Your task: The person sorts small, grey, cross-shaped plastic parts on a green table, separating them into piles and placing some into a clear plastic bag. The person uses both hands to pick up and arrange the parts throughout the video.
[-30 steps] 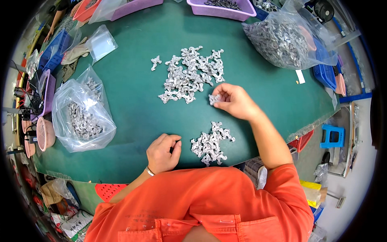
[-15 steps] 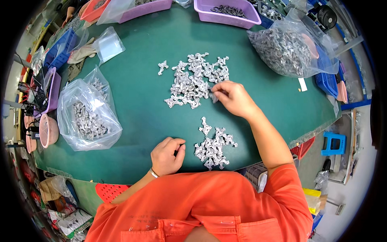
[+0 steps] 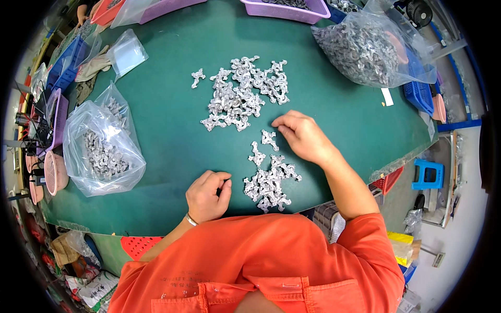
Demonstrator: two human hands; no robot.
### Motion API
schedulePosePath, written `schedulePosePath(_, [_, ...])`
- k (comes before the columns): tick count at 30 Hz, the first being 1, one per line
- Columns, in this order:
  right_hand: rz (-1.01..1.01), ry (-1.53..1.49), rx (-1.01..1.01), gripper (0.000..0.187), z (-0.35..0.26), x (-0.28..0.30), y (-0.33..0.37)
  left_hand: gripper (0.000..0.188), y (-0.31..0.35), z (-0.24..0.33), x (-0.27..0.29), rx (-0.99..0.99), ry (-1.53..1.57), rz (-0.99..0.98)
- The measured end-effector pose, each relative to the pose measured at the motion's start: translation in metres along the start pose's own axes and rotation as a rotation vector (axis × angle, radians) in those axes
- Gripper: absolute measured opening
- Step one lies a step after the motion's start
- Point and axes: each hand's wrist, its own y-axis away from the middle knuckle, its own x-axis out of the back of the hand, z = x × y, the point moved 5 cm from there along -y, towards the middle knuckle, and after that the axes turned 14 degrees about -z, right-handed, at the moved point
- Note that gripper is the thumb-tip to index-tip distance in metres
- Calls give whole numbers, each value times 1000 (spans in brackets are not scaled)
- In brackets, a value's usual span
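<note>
On the green table lies a large pile of small silvery metal castings (image 3: 237, 96), each with several short arms. A single casting (image 3: 198, 77) sits apart at its left. Nearer to me is a smaller pile of the same castings (image 3: 271, 182). Two loose castings lie at its far side, one of them (image 3: 269, 140) just beside my right hand (image 3: 302, 136). The fingers of that hand are drawn together above the table, and I see nothing between them. My left hand (image 3: 207, 196) rests loosely curled near the table's front edge, left of the smaller pile, with no part visible in it.
A clear bag of castings (image 3: 107, 156) stands at the left, and a fuller one (image 3: 360, 49) at the far right. Purple trays (image 3: 287, 13) line the far edge. Blue baskets (image 3: 419, 98), pink baskets (image 3: 56, 171) and gloves (image 3: 94, 68) sit along the sides.
My right hand has come nearer from the large pile, and a casting from there now lies beyond the smaller pile. The hand has let go of it. My left hand stays curled at the edge.
</note>
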Motion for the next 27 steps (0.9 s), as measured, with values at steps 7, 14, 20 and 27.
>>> schedulePosePath(7, [2, 8, 8, 17, 0, -12, 4, 14, 0, 1, 0, 5, 2, -6])
schedulePosePath(14, [-314, -536, -171, 15, 8, -21, 3, 14, 1, 0, -1, 24, 8, 1])
schedulePosePath(20, [-127, -189, 186, 16, -38, -5, -29, 12, 0, 1, 1, 56, -20, -23])
schedulePosePath(27, [167, 14, 122, 11, -20, -8, -51, 12, 0, 0, 2, 36, 29, 4])
